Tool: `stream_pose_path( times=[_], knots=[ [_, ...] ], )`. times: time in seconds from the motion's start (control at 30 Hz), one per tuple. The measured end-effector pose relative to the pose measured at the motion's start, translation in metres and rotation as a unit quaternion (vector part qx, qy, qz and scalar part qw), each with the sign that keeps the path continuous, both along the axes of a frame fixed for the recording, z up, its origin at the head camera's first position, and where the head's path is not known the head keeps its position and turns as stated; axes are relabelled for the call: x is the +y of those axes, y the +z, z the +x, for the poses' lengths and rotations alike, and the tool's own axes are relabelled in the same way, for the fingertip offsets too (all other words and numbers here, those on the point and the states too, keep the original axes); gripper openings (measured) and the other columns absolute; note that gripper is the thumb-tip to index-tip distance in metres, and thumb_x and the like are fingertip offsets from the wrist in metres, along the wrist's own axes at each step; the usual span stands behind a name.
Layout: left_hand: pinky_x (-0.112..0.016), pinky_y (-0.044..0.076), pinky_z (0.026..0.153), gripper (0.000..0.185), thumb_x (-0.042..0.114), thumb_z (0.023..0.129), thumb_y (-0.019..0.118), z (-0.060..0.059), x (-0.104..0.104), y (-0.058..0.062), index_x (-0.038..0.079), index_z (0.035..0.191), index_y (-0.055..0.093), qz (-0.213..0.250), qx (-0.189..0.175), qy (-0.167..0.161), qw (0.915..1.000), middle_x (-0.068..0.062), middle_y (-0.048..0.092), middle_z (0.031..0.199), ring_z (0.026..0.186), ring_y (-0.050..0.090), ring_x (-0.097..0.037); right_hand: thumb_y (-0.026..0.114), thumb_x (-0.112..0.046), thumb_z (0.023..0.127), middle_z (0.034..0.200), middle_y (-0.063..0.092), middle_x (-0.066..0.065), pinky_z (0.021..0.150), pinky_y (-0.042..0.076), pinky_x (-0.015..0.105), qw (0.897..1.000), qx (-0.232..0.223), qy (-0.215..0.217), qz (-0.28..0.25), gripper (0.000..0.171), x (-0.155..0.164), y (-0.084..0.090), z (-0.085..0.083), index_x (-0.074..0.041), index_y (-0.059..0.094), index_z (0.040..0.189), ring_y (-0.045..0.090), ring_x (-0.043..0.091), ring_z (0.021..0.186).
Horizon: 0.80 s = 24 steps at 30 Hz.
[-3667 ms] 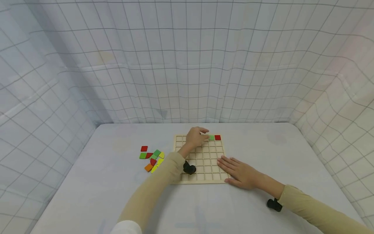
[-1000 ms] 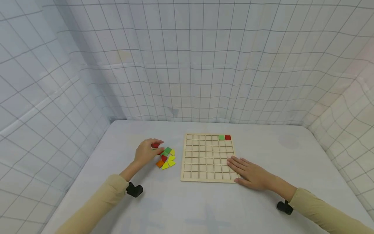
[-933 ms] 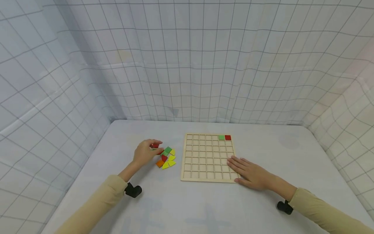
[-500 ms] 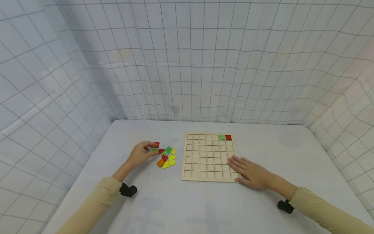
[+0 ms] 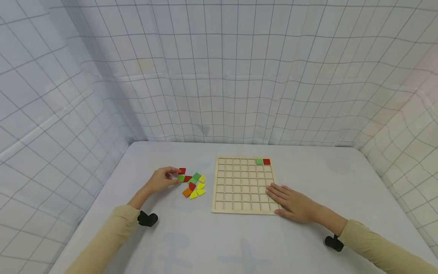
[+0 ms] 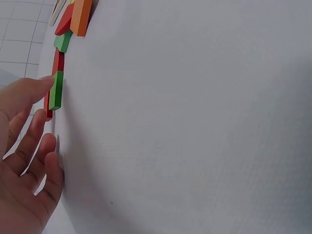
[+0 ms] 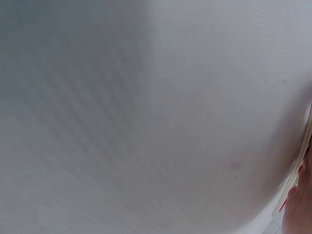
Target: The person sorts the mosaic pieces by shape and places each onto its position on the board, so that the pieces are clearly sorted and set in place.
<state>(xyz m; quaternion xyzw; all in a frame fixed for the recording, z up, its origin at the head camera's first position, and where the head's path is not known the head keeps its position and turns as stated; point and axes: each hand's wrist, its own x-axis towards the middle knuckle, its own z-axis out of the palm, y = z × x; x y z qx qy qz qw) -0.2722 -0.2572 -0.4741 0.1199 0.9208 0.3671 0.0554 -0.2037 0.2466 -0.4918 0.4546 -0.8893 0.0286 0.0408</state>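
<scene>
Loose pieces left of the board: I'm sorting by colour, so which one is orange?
The squarish orange piece, just left of a yellow piece and beside a red piece. Only it is orange; the rest are red, green or yellow.

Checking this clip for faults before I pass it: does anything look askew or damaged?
Nothing stands out as damaged. The red tile and light green tile sit squarely in cells of the wooden board. The loose pieces left of it lie at mixed angles, but seem simply unsorted.
</scene>
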Motion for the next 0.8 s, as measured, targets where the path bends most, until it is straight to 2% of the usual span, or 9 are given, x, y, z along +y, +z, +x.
stream_pose_path(
  times=[0.27, 0.63, 0.8],
  knots=[
    [-0.025, 0.045, 0.071, 0.037, 0.012, 0.081, 0.076, -0.002, -0.0012, 0.0012, -0.001, 0.114, 0.065, -0.015, -0.01, -0.012, 0.9998, -0.017, 0.068, 0.105, 0.081, 0.053, -0.019, 0.045, -0.042, 0.1, 0.156, 0.03, 0.013, 0.117, -0.01, 0.019, 1.0, -0.003, 0.001, 0.003, 0.065, -0.0008, -0.0016, 0.0026, -0.004, 0.029, 0.151, 0.03, 0.034, 0.142],
    [-0.029, 0.044, 0.073, 0.038, 0.012, 0.081, 0.076, -0.0062, 0.0026, 0.0046, -0.001, 0.116, 0.065, -0.025, -0.031, -0.02, 0.999, -0.017, 0.066, 0.104, 0.081, 0.051, -0.02, 0.044, -0.044, 0.1, 0.156, 0.031, 0.012, 0.117, -0.01, 0.019, 1.0, 0.011, -0.001, 0.016, 0.065, -0.0004, 0.0016, 0.0023, -0.005, 0.029, 0.151, 0.032, 0.033, 0.142],
    [-0.029, 0.045, 0.074, 0.034, 0.013, 0.081, 0.076, -0.0077, 0.0032, 0.0079, -0.001, 0.111, 0.068, -0.045, -0.032, -0.022, 0.9982, -0.017, 0.066, 0.105, 0.084, 0.053, -0.022, 0.043, -0.044, 0.1, 0.157, 0.03, 0.012, 0.117, -0.01, 0.02, 1.0, 0.011, -0.003, 0.018, 0.066, -0.0001, 0.0019, 0.0007, -0.005, 0.028, 0.151, 0.031, 0.033, 0.142]
  ],
)
